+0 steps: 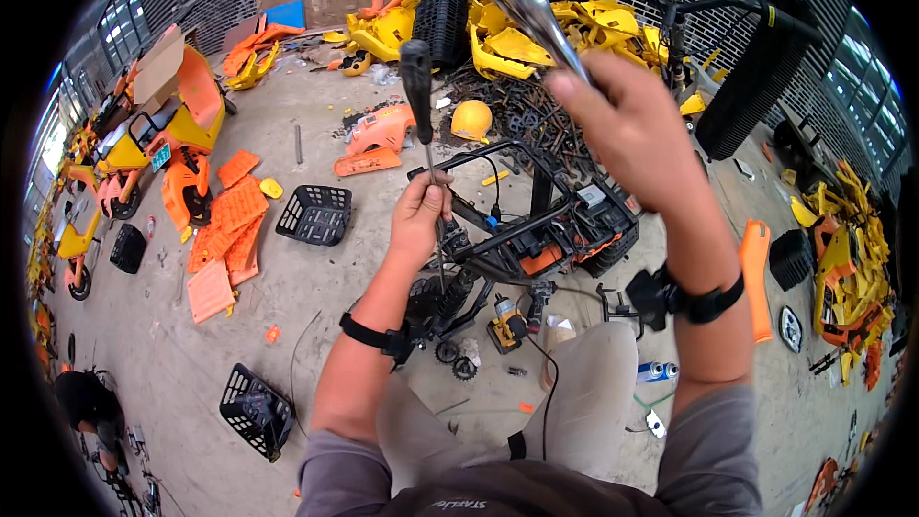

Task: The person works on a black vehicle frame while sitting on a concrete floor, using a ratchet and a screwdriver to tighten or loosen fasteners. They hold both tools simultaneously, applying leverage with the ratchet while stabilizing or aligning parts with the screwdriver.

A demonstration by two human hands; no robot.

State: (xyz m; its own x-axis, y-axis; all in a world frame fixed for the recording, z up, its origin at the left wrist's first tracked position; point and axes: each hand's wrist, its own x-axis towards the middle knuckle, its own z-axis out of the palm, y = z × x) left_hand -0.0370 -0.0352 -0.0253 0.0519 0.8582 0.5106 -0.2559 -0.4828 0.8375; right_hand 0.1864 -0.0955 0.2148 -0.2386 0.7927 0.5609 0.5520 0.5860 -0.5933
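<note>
Left of centre, your left hand (419,218) pinches the shaft of a black-handled screwdriver (416,86), handle uppermost, beside the dark vehicle frame (540,193) at centre; top centre, a shiny metal tool (525,11) is clasped by your right hand (627,129), upper right.

scooter workshop, bare frame (574,233), heaped yellow panels (515,45) (orange ones (230,222) too), power tools (504,325)

Quick count: one screwdriver (416,86) in the left hand (419,215), one shiny metal tool (528,11) in the right hand (632,124). Two black arm straps (713,303), one behind each grip. Below the left grip, two gears (465,368) plus two power tools (540,303). Two blue cans (650,371) below the right. One yellow helmet (471,122) beyond the left grip.
</note>
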